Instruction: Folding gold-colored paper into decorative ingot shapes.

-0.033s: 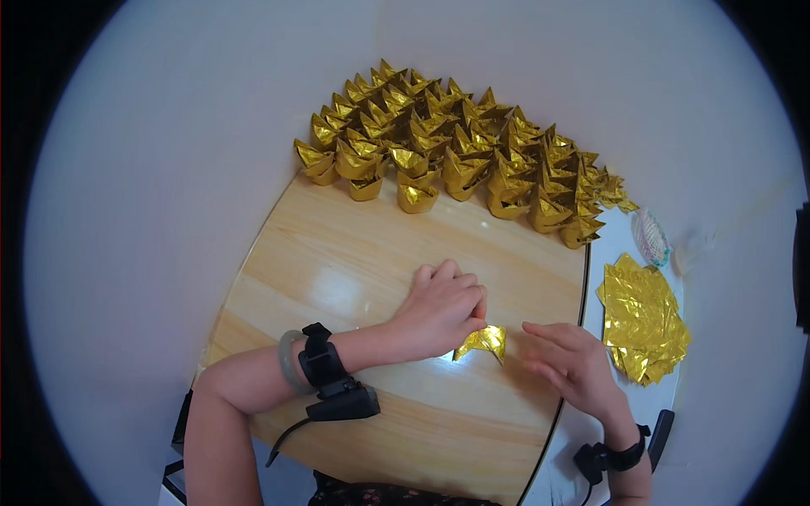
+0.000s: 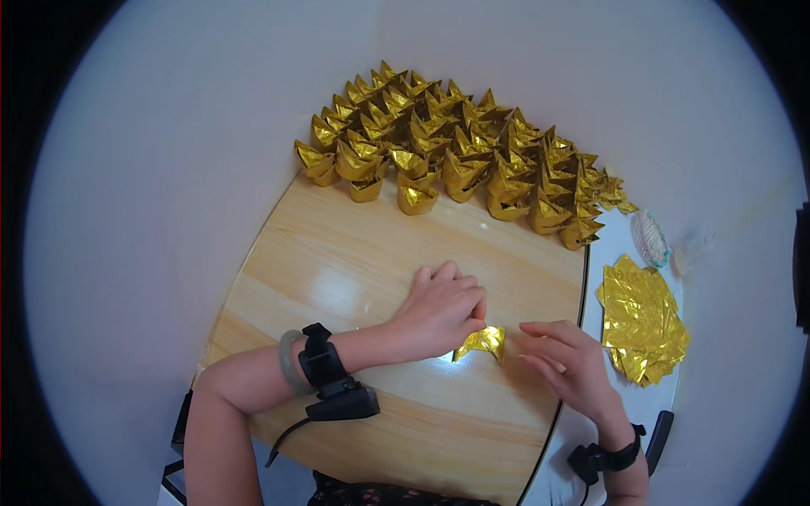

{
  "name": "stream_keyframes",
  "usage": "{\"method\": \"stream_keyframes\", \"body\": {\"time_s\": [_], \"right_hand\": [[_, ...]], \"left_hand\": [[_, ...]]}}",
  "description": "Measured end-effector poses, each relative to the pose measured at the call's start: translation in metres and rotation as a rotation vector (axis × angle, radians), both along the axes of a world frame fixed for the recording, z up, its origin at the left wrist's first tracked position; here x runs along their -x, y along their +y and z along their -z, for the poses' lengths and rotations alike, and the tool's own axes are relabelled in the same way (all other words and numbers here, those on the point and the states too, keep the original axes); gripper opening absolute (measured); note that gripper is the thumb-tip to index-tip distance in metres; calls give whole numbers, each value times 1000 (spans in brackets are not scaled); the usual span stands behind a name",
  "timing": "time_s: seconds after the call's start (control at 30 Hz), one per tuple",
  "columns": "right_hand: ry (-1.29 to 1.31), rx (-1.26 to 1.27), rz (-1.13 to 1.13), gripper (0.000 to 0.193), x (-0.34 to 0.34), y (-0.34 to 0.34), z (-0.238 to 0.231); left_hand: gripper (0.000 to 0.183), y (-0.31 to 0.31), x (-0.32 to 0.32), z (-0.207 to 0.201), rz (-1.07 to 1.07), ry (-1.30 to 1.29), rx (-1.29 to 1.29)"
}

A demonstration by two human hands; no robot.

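Near the middle of the wooden table my left hand (image 2: 443, 312) is closed, its fingers curled down on a small folded piece of gold foil paper (image 2: 483, 342). Part of that paper lies under my fingertips; its pointed corners stick out to the right. My right hand (image 2: 567, 361) hovers just right of the foil paper, fingers apart and nothing in them. Beyond both hands, rows of gold paper ingots (image 2: 464, 143) stand close together, some stacked inside one another.
A pile of flat gold foil sheets (image 2: 643, 316) lies on a white surface (image 2: 597, 263) at the right. Behind it is a small woven oval basket (image 2: 651, 238). A wall borders the table (image 2: 337, 253) at the left and back.
My right hand has shifted slightly left, nearer the folded foil paper. My left hand and the paper stay in place.
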State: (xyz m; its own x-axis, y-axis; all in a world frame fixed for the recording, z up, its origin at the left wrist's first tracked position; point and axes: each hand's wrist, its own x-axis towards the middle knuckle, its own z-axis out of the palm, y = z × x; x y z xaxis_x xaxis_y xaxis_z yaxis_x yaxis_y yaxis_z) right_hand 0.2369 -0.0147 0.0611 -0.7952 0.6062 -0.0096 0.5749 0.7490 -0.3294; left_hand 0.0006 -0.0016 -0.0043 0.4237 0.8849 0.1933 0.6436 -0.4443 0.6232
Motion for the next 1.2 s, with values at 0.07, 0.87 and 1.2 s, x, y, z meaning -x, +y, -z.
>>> {"method": "stream_keyframes", "body": {"time_s": [0.07,0.87,1.2], "right_hand": [[150,54,207,35,20,-1,11],[354,-303,131,38,19,5,46],[215,-461,-97,32,18,3,45]], "left_hand": [[10,1,2,0,11,-5,47],[37,-4,-3,-6,98,38,-37],[28,-8,-6,-4,30,21,-73]]}}
